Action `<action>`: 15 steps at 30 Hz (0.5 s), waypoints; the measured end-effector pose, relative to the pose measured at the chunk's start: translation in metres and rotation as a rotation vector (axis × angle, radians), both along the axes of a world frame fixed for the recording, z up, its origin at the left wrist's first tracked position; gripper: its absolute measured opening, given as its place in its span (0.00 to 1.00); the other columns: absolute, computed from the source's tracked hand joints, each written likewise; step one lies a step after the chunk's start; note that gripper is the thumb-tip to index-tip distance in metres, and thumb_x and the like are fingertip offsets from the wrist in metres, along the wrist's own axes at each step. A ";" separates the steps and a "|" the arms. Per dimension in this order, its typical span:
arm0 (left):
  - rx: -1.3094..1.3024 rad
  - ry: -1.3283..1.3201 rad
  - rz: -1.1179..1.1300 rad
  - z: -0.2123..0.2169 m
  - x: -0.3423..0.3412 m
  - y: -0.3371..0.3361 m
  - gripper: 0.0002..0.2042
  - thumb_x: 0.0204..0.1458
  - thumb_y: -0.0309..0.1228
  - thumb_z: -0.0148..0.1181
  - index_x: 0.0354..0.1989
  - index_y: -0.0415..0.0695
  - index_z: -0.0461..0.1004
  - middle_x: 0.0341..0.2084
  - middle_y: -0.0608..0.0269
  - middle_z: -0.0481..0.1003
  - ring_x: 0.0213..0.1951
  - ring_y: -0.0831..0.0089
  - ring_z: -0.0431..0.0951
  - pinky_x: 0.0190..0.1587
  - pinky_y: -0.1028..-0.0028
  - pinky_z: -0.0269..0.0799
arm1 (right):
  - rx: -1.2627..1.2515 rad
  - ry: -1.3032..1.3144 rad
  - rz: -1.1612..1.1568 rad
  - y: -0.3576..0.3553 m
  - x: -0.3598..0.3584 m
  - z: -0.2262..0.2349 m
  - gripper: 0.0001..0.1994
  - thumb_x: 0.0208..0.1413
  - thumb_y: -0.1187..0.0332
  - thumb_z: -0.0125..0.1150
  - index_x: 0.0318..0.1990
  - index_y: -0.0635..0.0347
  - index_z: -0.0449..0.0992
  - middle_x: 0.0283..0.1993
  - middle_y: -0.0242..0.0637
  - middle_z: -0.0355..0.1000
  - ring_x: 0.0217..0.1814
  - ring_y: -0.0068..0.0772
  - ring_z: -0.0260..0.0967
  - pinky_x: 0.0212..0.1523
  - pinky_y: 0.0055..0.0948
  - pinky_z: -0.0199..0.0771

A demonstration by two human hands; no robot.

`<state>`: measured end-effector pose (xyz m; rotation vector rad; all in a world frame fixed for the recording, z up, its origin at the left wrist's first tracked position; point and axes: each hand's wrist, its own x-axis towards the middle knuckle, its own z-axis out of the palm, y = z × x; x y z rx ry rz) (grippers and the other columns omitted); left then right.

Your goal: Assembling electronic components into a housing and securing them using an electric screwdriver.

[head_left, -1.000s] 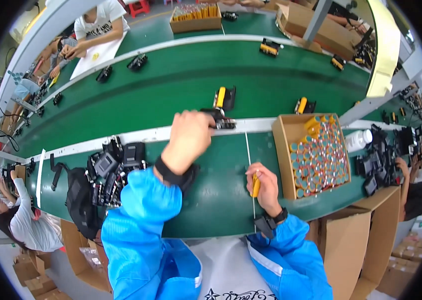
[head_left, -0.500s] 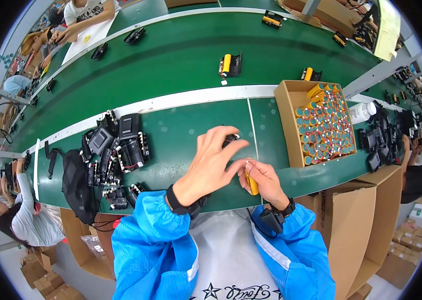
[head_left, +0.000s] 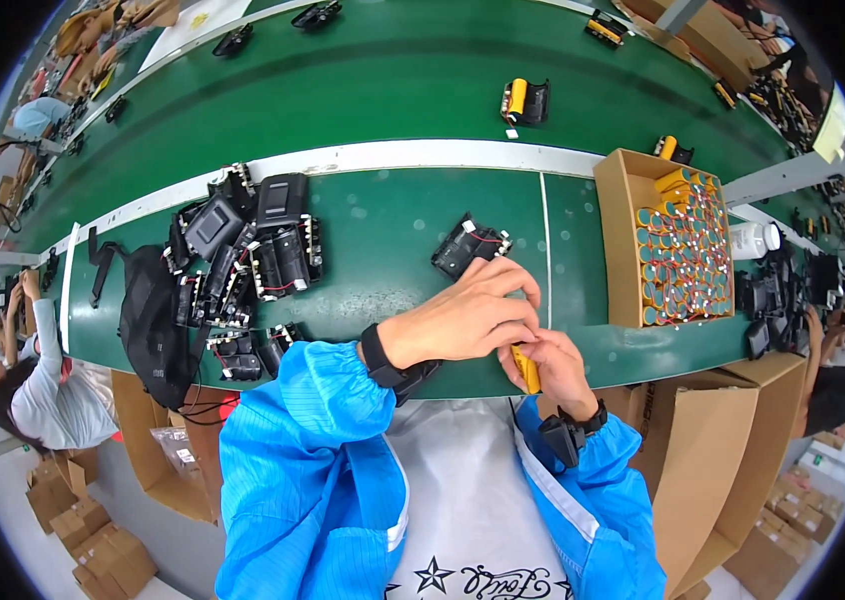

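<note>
A yellow cylindrical battery (head_left: 526, 370) is held in my right hand (head_left: 560, 375), close to the bench's front edge. My left hand (head_left: 483, 315) reaches across to it, thumb and fingers pinched together at the battery's upper end. Whatever sits between those left fingertips is hidden. Just beyond my left hand lies an open black plastic housing (head_left: 465, 247) with a red wire and small white connectors; no battery shows in it.
Black housings (head_left: 283, 258) are heaped on the left beside a black bag (head_left: 155, 320). On the right stands a cardboard box (head_left: 623, 250) of wired batteries, with a white bottle (head_left: 755, 240) behind it. Housings with batteries (head_left: 531, 102) lie on the green conveyor (head_left: 393, 90). Other people work at both sides.
My left fingers, spread apart before, have closed in at the battery beside my right hand. The black housing, mostly covered earlier, now shows. The whole view has shifted.
</note>
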<state>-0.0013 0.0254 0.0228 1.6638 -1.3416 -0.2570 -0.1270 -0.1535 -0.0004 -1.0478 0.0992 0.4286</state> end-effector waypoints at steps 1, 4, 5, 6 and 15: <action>-0.009 0.006 -0.012 0.001 0.000 0.000 0.05 0.52 0.31 0.62 0.35 0.46 0.78 0.44 0.62 0.72 0.52 0.59 0.68 0.54 0.61 0.61 | -0.011 0.007 0.045 0.000 0.001 0.001 0.17 0.63 0.65 0.41 0.44 0.71 0.73 0.29 0.40 0.70 0.24 0.27 0.64 0.26 0.23 0.64; 0.059 -0.053 0.057 0.012 0.000 0.004 0.05 0.50 0.28 0.62 0.35 0.46 0.77 0.44 0.62 0.71 0.52 0.58 0.67 0.53 0.62 0.62 | 0.016 0.004 0.001 0.003 0.004 0.009 0.16 0.63 0.66 0.41 0.44 0.70 0.73 0.30 0.40 0.70 0.26 0.28 0.66 0.28 0.25 0.65; 0.055 -0.050 0.044 0.016 0.000 0.004 0.05 0.50 0.28 0.62 0.35 0.46 0.77 0.44 0.62 0.71 0.52 0.58 0.67 0.53 0.62 0.62 | 0.058 -0.011 -0.074 0.005 0.006 0.014 0.15 0.64 0.67 0.41 0.43 0.69 0.72 0.30 0.39 0.70 0.26 0.27 0.66 0.28 0.25 0.66; 0.076 -0.111 0.057 0.020 0.000 0.006 0.04 0.50 0.27 0.63 0.34 0.46 0.77 0.44 0.62 0.71 0.52 0.58 0.67 0.53 0.62 0.62 | 0.102 -0.027 -0.144 0.006 0.006 0.017 0.14 0.65 0.67 0.42 0.43 0.68 0.72 0.29 0.38 0.70 0.26 0.27 0.66 0.28 0.25 0.66; 0.125 -0.092 0.091 0.025 0.007 0.010 0.04 0.51 0.26 0.63 0.34 0.44 0.75 0.42 0.62 0.70 0.52 0.57 0.66 0.53 0.62 0.62 | -0.290 -0.216 -0.227 0.017 0.002 0.014 0.05 0.66 0.73 0.53 0.43 0.65 0.74 0.28 0.30 0.71 0.27 0.17 0.66 0.27 0.19 0.64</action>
